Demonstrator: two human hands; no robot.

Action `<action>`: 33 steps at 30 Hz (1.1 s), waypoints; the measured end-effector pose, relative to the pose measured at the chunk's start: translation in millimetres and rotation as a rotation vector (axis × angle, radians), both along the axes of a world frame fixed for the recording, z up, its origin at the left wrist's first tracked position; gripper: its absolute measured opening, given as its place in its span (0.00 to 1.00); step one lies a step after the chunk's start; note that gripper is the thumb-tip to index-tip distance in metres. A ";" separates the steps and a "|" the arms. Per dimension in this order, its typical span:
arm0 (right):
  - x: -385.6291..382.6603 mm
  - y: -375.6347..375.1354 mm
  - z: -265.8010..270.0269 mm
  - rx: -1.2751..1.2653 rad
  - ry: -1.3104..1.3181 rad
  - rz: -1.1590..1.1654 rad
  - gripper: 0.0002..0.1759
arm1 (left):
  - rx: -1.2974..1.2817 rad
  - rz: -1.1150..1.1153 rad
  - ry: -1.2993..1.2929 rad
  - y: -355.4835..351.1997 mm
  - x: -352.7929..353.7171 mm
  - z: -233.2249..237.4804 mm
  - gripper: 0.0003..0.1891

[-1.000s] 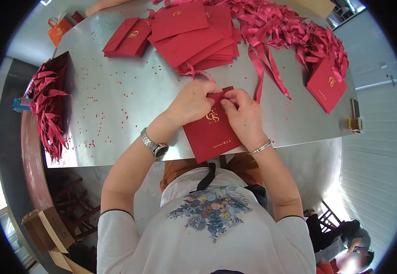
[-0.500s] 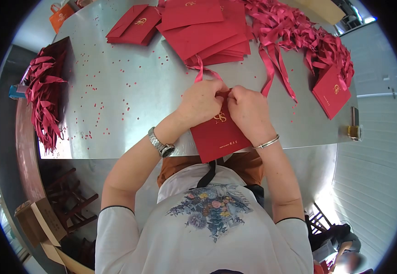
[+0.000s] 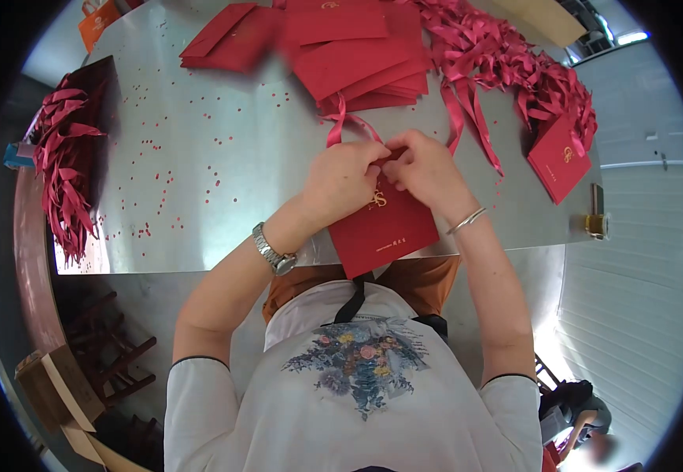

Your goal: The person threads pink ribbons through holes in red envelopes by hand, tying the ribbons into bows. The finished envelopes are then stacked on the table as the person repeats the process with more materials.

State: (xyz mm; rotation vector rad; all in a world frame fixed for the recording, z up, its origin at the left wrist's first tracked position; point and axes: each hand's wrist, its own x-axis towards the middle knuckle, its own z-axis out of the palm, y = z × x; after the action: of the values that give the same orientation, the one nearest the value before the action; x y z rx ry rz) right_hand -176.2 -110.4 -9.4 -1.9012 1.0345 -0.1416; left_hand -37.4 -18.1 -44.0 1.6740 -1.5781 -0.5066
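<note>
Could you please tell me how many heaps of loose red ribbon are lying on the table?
2. One ribbon heap lies at the table's left edge; the other heap spreads across the far right corner. More may lie out of frame.

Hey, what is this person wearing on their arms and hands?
No gloves or rings show. The left hand has a silver metal-link wristwatch at its wrist. The right hand has a thin silver bangle at its wrist. The arms are uncovered up to short white sleeves edged with a thin dark line.
</note>
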 end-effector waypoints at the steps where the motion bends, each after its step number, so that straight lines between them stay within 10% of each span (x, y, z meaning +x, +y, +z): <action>1: -0.2 5.5 0.9 -0.146 -0.036 0.015 0.17 | 0.033 -0.025 0.128 -0.6 2.8 2.1 0.10; 5: -10.1 23.2 -3.9 -0.410 -0.088 0.065 0.16 | 0.212 -0.151 0.416 -6.8 21.5 12.6 0.11; 33: -29.3 40.9 -5.3 -0.440 -0.294 0.093 0.13 | 0.195 -0.398 -0.030 -13.5 19.6 32.7 0.09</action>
State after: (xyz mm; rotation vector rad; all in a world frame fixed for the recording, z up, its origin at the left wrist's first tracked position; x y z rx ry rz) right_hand -205.5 -69.5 -14.7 -2.2311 0.7546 -0.6188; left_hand -17.8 -31.6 -11.3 1.5108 -1.9473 -0.8648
